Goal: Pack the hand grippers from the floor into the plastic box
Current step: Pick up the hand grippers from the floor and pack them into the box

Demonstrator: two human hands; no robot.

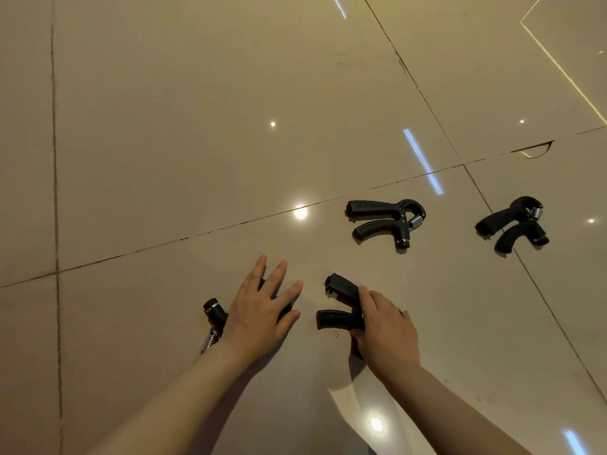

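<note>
Glossy beige tiled floor (197, 126), 4 black hand grippers on it. Left hand (259, 310) spread flat over nearest-left gripper (213, 313). Right hand (384, 326) curled round second gripper (338, 303). 2 more, third gripper (384, 221) and fourth gripper (512, 224), lying untouched farther right.

Glossy beige floor tiles (197, 126) run across the whole view, split by dark grout lines (54, 159). Ceiling lights glare off the polish as round spots (300, 212) and bluish streaks (423, 161). One tile corner (535, 150) is chipped
</note>
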